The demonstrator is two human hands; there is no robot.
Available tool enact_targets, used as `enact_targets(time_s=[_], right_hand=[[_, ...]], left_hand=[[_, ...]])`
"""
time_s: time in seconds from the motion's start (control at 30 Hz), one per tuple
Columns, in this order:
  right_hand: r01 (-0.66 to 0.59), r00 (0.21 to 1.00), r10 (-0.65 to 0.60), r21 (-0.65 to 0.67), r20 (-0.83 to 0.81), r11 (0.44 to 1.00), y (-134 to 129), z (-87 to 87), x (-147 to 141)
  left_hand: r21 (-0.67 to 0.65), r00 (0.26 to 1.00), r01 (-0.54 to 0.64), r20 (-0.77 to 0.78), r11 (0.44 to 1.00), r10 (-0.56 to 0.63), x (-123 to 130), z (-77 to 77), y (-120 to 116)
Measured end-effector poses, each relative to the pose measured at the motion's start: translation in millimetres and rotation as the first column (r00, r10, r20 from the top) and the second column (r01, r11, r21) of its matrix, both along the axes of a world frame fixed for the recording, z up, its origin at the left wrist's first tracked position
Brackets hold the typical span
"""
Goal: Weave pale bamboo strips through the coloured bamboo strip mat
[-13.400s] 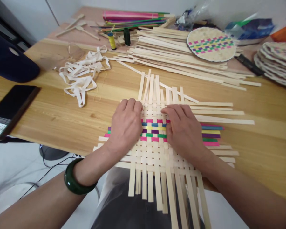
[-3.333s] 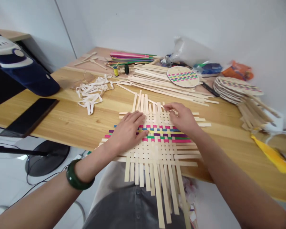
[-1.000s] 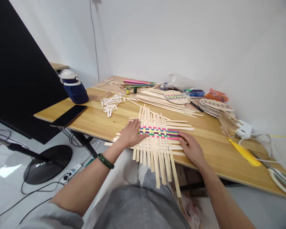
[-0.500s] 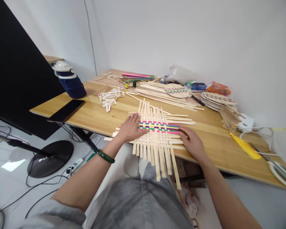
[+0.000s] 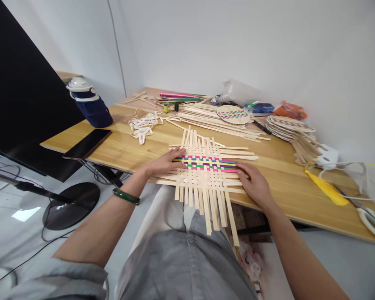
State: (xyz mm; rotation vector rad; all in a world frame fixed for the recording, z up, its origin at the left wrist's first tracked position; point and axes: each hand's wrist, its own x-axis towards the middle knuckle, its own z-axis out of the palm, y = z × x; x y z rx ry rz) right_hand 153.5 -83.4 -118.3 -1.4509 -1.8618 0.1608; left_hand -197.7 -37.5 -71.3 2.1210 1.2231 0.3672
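A woven mat of pale flat strips [image 5: 201,175], with pink, blue, yellow, purple and green strips across its middle, lies at the table's front edge. Its long lower strips hang over that edge. My left hand [image 5: 166,162] rests on the mat's left side, over the strip ends, with its fingers apart. At the right side my right hand [image 5: 253,181] has thumb and fingers around the ends of the coloured strips.
Loose pale strips [image 5: 206,118] and a round woven piece [image 5: 233,114] lie behind the mat. On the left are a phone [image 5: 87,143], a blue bottle [image 5: 93,110] and white ribbon [image 5: 143,125]. Stacked woven rounds [image 5: 287,129] and scissors [image 5: 370,221] are on the right.
My left hand has slid left from the mat's woven part toward its left strip ends. My right hand stays at the right strip ends. The view has shifted slightly.
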Motion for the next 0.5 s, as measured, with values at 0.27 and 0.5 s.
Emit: enact_targets(time_s=[0.27, 0.5], right_hand=[[-0.001, 1.000, 0.001, 0.003, 0.007, 1.000, 0, 1.8, -1], [-0.010, 1.000, 0.010, -0.003, 0.010, 1.000, 0, 2.7, 0]], left_hand=[[0.009, 0.997, 0.077, 0.007, 0.997, -0.077, -6, -1.8, 8], [0.009, 0.993, 0.112, 0.025, 0.994, -0.112, -11, -3.3, 14]])
